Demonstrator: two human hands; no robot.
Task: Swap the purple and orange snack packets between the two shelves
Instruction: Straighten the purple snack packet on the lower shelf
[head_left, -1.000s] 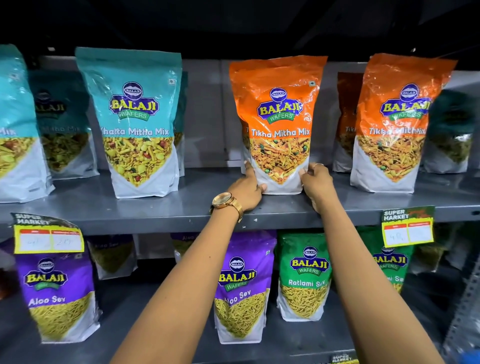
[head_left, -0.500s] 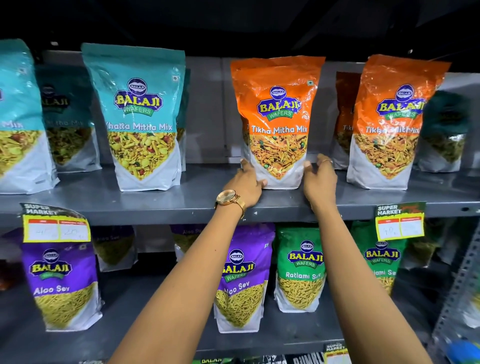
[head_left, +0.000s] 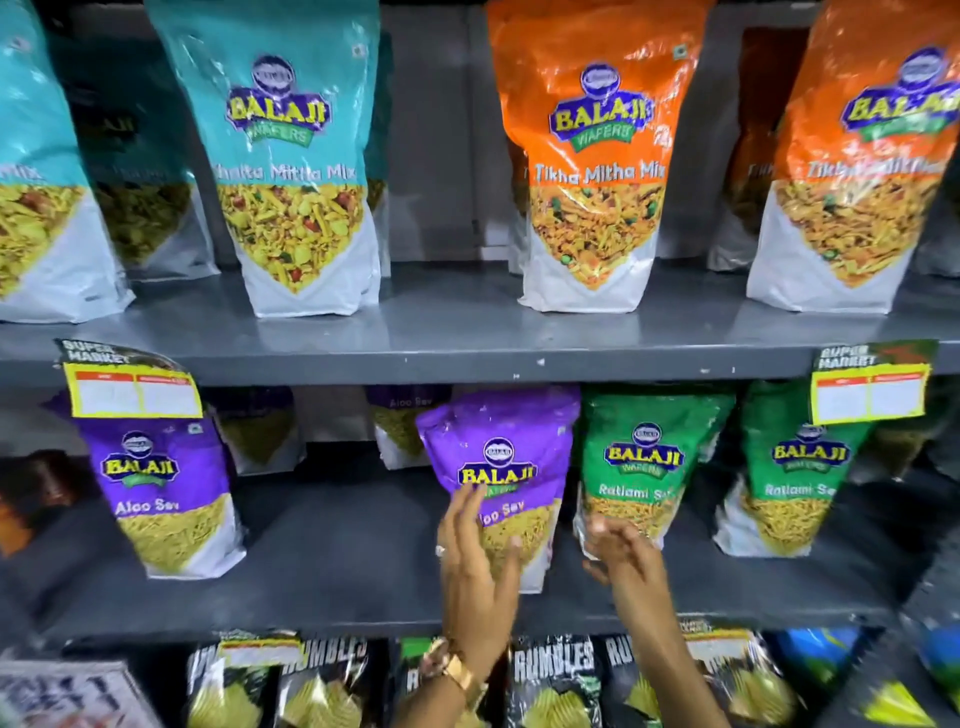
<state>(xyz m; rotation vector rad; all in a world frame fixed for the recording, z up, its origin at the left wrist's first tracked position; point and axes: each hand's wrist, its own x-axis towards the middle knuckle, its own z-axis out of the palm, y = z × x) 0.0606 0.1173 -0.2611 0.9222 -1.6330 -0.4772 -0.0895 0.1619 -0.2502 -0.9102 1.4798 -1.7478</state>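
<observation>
An orange Tikha Mitha Mix packet (head_left: 592, 156) stands upright on the upper shelf (head_left: 441, 338), with a second orange packet (head_left: 857, 156) to its right. Below it, on the lower shelf (head_left: 337, 561), a purple Aloo Sev packet (head_left: 498, 447) leans slightly to the left. My left hand (head_left: 478, 556) lies against the packet's lower front with its fingers apart. My right hand (head_left: 618, 545) is blurred and spread open just right of the purple packet, in front of the bottom of a green packet. Another purple packet (head_left: 156, 483) stands further left.
Teal packets (head_left: 291, 156) fill the upper shelf's left side. Green Ratlami Sev packets (head_left: 644, 457) (head_left: 800, 467) stand right of the purple one. Yellow price tags (head_left: 132, 384) (head_left: 872, 384) hang from the upper shelf's edge. Black chip packets (head_left: 322, 670) line the bottom row.
Both hands have left the base of the orange packet on the upper shelf and dropped to the purple packet on the lower shelf. The view has moved closer and tilted down.
</observation>
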